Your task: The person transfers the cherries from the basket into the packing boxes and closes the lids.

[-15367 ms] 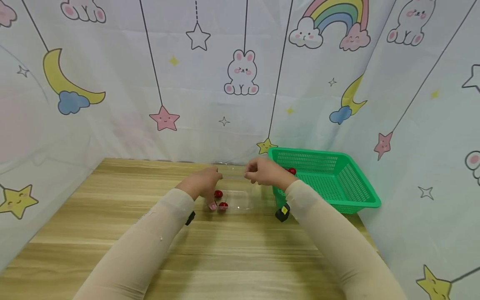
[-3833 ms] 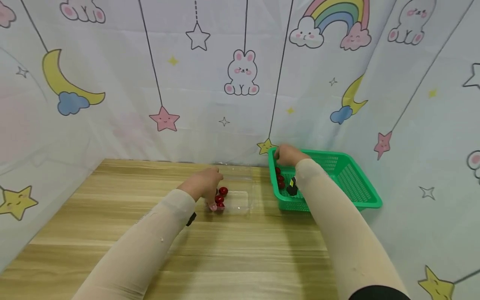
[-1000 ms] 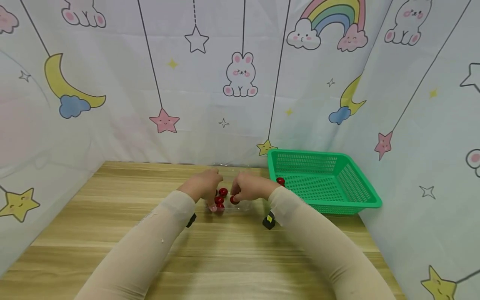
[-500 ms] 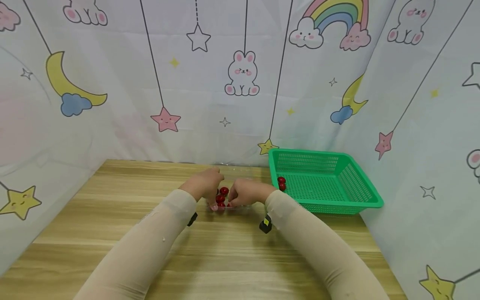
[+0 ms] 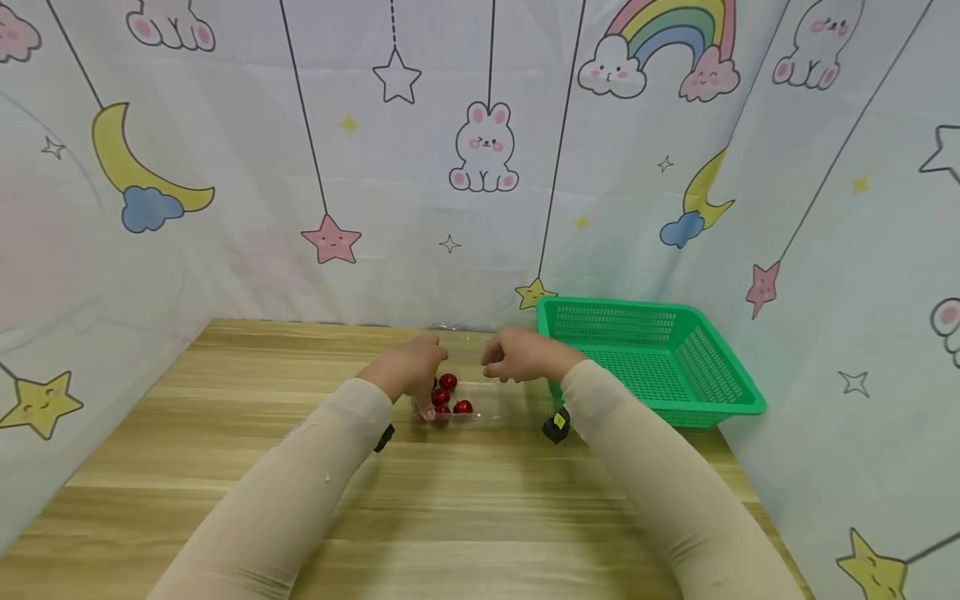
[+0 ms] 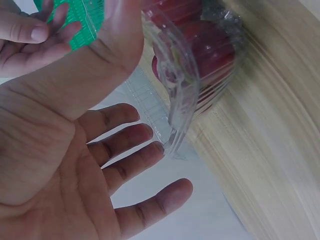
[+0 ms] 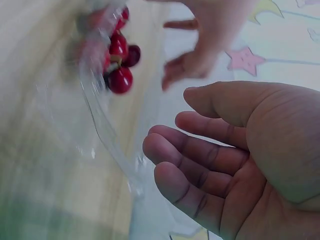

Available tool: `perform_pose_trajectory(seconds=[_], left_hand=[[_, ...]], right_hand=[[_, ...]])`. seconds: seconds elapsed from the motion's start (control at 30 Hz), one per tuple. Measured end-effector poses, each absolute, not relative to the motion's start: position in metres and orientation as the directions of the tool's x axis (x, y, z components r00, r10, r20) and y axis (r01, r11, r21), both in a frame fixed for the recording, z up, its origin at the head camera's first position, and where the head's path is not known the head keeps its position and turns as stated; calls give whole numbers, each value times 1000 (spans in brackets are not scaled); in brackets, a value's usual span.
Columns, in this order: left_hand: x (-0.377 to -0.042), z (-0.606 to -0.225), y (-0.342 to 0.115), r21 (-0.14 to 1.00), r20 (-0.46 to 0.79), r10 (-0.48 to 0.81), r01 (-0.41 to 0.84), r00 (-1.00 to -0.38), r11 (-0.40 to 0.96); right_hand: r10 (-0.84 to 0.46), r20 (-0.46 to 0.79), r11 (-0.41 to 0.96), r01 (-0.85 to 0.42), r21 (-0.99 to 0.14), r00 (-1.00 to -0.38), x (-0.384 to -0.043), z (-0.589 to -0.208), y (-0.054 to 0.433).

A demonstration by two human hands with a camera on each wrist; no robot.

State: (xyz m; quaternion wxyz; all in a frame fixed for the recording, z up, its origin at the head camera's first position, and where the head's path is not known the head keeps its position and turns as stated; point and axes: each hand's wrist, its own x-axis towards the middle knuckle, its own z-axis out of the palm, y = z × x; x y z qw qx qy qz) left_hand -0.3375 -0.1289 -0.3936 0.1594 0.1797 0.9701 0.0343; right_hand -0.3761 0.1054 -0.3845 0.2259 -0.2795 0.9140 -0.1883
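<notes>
A clear plastic box [image 5: 489, 401] lies with its lid [image 5: 468, 343] folded back towards the wall. Several shiny red cherries [image 5: 441, 397] sit in its left part, and another cherry [image 5: 462, 407] lies just right of them by the front wall. My left hand [image 5: 405, 367] spans the box's left end, thumb at the front; in the left wrist view its fingers [image 6: 131, 160] are spread and nearly straight, touching or close to the plastic edge. Above the box's right side is my right hand [image 5: 525, 356], its fingers [image 7: 172, 182] loosely bent around nothing.
A green mesh basket [image 5: 637, 407] stands at the table's right rear; my right hand and sleeve cover its left corner. A printed cloth [image 5: 420, 275] hangs behind and beside the wooden table [image 5: 450, 517]. Each wrist carries a small black camera [image 5: 557, 427].
My right hand lowered a cherry into the box, released it and moved up and right towards the basket. My left hand stays put. Fifteen seconds ago fewer cherries showed in the box.
</notes>
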Motion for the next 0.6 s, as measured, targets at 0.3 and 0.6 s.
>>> perform_pose_trajectory(seconds=[0.3, 0.6], left_hand=[[-335, -392, -127, 108, -288, 359, 343, -888, 933], [-338, -396, -128, 99, -302, 359, 346, -883, 933]], right_hand=[[-506, -254, 803, -342, -489, -824, -389, -358, 150], [-404, -213, 824, -253, -507, -890, -415, -355, 189]])
